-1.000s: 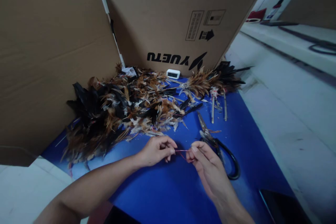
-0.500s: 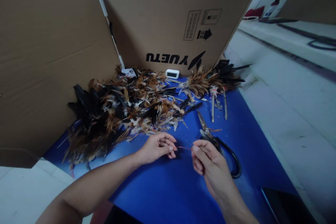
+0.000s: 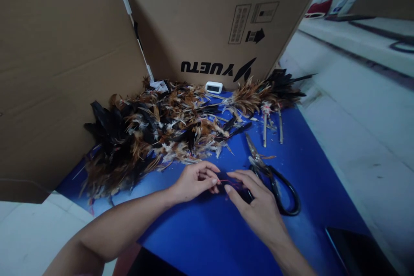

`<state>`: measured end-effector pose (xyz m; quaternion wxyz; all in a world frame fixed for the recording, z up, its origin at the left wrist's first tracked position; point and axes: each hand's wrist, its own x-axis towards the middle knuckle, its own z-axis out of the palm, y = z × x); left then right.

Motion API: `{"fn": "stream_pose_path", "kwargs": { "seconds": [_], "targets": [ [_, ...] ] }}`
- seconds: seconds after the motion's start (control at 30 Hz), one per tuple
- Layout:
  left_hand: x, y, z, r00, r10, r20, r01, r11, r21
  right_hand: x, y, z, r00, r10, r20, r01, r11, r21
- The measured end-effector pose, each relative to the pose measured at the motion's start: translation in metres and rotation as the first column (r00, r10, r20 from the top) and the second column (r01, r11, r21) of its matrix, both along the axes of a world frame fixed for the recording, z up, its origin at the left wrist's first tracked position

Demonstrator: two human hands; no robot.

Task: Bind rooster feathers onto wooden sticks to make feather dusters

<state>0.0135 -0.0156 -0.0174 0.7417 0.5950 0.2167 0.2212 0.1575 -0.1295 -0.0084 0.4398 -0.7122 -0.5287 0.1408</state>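
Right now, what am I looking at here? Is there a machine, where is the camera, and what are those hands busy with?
There is no machine. The picture comes from a camera worn on a person's head, looking forward and down, so both bare arms reach in from below. The left hand and right hand meet over a blue mat and pinch a thin red thread between their fingertips. Beyond them lies a heap of brown and black feathers. Black-handled scissors lie just right of the hands, untouched, and farther back are two small feather bundles tied to sticks. A small white device sits against the cardboard sheets that stand around the mat like a screen.
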Motion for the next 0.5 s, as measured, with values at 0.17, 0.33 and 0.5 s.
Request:
{"fn": "stream_pose_path", "kwargs": {
  "seconds": [0.17, 0.33, 0.5],
  "targets": [
    [-0.0019, -0.0031, 0.0007, 1.0, -0.018, -0.008, 0.019, 0.998, 0.066, -0.0077, 0.0027, 0.0005, 0.988, 0.151, 0.038, -0.153, 0.986, 0.06],
    [-0.0013, -0.0047, -0.0014, 0.999, -0.028, -0.02, 0.029, 0.997, 0.077, -0.0102, 0.0033, -0.0008, 0.987, 0.149, 0.058, -0.152, 0.987, 0.044],
    [-0.0033, -0.0045, 0.0034, 0.997, 0.025, -0.073, -0.005, 0.965, 0.261, -0.01, 0.0027, -0.0006, 0.995, 0.097, 0.01, -0.097, 0.995, 0.006]
  ]
}}
